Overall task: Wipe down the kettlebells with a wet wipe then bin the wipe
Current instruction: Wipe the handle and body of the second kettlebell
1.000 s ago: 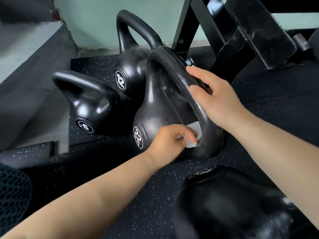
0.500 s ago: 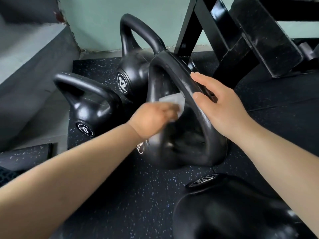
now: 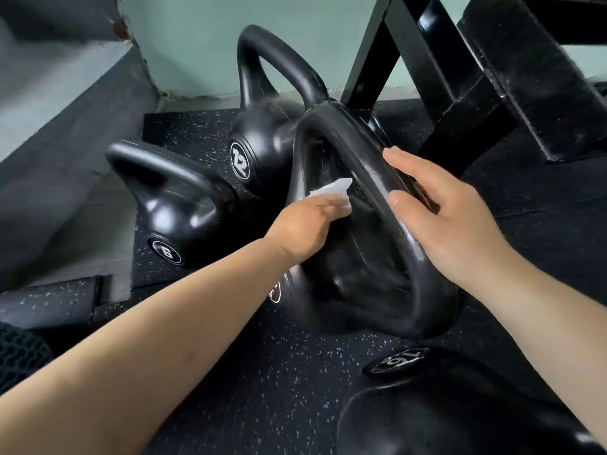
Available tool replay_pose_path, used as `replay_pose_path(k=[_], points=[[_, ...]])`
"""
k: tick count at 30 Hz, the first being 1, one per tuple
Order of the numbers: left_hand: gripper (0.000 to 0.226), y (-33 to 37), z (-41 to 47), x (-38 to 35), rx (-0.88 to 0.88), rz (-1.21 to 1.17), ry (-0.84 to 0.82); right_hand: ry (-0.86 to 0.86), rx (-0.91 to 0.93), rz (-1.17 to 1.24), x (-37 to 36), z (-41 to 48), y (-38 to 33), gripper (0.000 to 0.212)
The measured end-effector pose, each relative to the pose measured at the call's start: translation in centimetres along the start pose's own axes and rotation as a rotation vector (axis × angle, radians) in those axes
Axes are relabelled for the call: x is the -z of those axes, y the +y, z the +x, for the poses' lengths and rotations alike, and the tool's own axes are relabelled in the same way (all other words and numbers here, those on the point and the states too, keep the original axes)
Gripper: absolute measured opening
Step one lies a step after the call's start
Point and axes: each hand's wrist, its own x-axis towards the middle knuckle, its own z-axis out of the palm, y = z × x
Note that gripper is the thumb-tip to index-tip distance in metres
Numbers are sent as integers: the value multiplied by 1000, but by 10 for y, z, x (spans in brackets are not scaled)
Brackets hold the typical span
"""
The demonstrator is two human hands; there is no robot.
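A large black kettlebell [image 3: 371, 284] sits tilted on the floor in the middle, its thick handle loop pointing up and away. My right hand [image 3: 450, 218] grips the right side of that handle. My left hand [image 3: 305, 224] reaches through the loop and presses a white wet wipe [image 3: 331, 192] against the inner side of the handle. Behind stands a kettlebell marked 12 [image 3: 262, 142]. To the left sits a smaller one marked 6 [image 3: 177, 211]. Another black kettlebell [image 3: 443, 408] lies at the lower right, close to the camera.
The floor is black speckled rubber matting [image 3: 262, 389]. A black metal rack frame [image 3: 460, 93] stands at the upper right. A grey step or ledge [image 3: 65, 142] runs along the left. A dark mesh item [image 3: 19, 356] shows at the left edge. No bin is in view.
My left hand rose with the wipe from the base of the handle loop up to its inner upper part. My right hand kept its hold on the handle.
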Motion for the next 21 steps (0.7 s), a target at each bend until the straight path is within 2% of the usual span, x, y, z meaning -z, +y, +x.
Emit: replay_pose_path(k=[3, 4, 5, 8, 9, 11, 13, 14, 16, 17, 19, 21], points=[[48, -5, 0, -2, -189, 146, -74, 2, 5, 13, 0, 0, -2, 45], [52, -13, 6, 8, -195, 116, -72, 1, 4, 12, -1, -1, -2, 45], [55, -22, 13, 23, -189, 139, -137, 0, 3, 8, -1, -1, -2, 45], [43, -42, 30, 49, -410, 276, -94, -1, -2, 7, 0, -1, -2, 45], [42, -43, 30, 52, -420, 315, -72, -3, 3, 9, 0, -1, -2, 45], [41, -34, 25, 45, -307, 293, -95, -1, 13, 12, 0, -1, -1, 45], [41, -17, 12, 24, -71, 130, -109, 0, 9, 15, 0, 0, -1, 44], [42, -8, 1, 12, -51, 57, -125, -3, 9, 14, 0, 0, -1, 44], [48, 0, -17, 2, -85, 1, -68, 5, 20, 16, 0, -1, -1, 44], [49, -8, -19, 2, -126, 78, -7, 11, 23, 18, 0, 0, -1, 44], [46, -27, -9, 12, -267, 192, -14, 10, 19, 22, 0, 0, 0, 44], [40, -43, 6, 32, -319, 226, -38, 12, 22, 24, 0, -1, 1, 44]])
